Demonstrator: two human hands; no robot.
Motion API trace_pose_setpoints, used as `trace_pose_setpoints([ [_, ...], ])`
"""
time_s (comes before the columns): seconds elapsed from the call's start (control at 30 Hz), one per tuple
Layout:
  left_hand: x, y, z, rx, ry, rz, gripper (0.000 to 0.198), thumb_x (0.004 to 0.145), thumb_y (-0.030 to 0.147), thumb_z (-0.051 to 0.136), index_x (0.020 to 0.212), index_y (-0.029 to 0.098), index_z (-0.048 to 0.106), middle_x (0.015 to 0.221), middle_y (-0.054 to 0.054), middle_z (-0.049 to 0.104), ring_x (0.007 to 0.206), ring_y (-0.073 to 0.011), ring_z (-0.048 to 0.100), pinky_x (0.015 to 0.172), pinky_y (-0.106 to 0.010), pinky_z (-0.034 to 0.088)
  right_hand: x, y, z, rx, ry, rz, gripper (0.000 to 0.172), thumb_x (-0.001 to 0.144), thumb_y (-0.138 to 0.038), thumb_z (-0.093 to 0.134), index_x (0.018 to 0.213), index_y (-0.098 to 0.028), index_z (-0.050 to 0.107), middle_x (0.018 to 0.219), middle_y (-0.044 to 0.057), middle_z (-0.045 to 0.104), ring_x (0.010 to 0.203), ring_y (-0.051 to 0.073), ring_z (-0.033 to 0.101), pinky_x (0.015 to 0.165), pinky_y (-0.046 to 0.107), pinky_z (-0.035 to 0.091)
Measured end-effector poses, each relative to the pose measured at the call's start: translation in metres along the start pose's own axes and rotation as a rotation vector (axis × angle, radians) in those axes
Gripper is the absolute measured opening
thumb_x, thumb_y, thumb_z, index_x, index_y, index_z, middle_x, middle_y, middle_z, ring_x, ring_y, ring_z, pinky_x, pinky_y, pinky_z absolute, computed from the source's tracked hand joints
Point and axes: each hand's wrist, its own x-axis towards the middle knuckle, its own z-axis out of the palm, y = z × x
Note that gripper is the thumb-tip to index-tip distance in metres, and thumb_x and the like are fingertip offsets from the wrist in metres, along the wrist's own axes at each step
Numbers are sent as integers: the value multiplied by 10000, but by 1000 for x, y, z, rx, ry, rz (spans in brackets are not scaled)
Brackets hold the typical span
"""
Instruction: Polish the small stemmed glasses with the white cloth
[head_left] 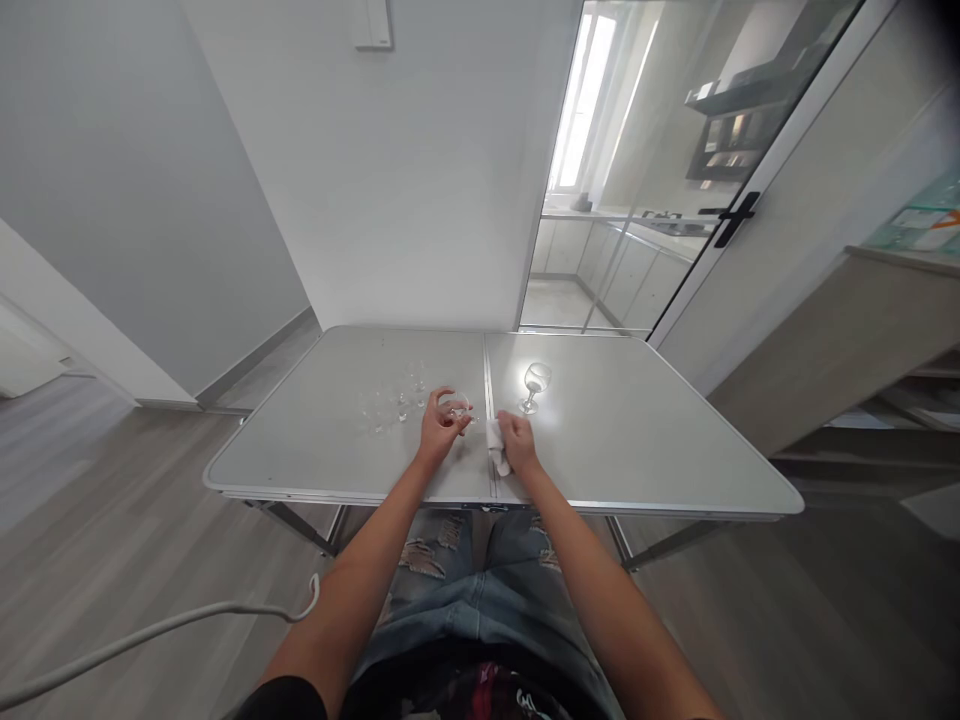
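Note:
My left hand (pixel 444 427) is closed around a clear stemmed glass (pixel 455 408), which it holds tilted above the table, the stem pointing right. In my right hand (pixel 516 440) is a bunched white cloth (pixel 496 447), gripped close to the table's middle seam and a little apart from the held glass. Another stemmed glass (pixel 536 380) stands upright just beyond my right hand. Several more clear glasses (pixel 403 400) stand in a slanting group to the left of my left hand; their outlines are faint against the tabletop.
The grey folding table (pixel 637 440) has a metal rim and a seam down its middle. A white wall is behind it, with a glass door (pixel 622 170) at the back right. Shelving (pixel 862 330) stands on the right. A white cable (pixel 187 615) crosses the lower left.

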Motion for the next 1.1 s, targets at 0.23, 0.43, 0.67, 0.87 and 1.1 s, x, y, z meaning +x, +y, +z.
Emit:
trace_pose_setpoints([
  [0.23, -2, -6, -1, 27, -114, 28, 724, 658, 391, 871, 1253, 209, 502, 1002, -61, 720, 623, -89, 602, 569, -194, 453, -4, -1, 13, -456, -6, -247, 286, 904, -405, 582, 1122, -275, 714, 937, 53, 713, 794, 206, 638, 707, 281, 416],
  [0.43, -4, -8, 1, -37, -255, 14, 791, 642, 389, 891, 1307, 191, 510, 1108, -118, 719, 660, -92, 597, 589, -198, 449, -6, -2, 11, -678, -22, -294, 136, 900, -326, 602, 890, -237, 703, 869, 27, 673, 742, 160, 621, 623, 238, 369],
  [0.67, -1, -9, 3, -71, -306, -62, 933, 596, 345, 916, 1358, 268, 383, 1275, -153, 650, 703, -91, 629, 602, -196, 467, -6, -3, 7, -599, 155, -326, 176, 904, -255, 563, 834, -222, 721, 825, 31, 688, 722, 153, 633, 666, 246, 425],
  [0.87, -1, -5, 4, 58, -235, -71, 654, 740, 407, 798, 1243, 251, 411, 1192, -95, 661, 601, -49, 580, 518, -172, 408, -5, 3, -38, -278, 465, -327, 245, 906, -333, 580, 962, -188, 769, 961, 84, 762, 921, 226, 694, 878, 352, 519],
  [1.1, 2, -14, 4, 202, -140, -134, 402, 861, 443, 627, 1151, 236, 440, 867, 20, 632, 516, -58, 555, 504, -187, 410, 0, 48, -136, -370, 644, -127, 365, 817, -454, 658, 896, -126, 795, 916, 114, 778, 921, 282, 713, 945, 432, 521],
])
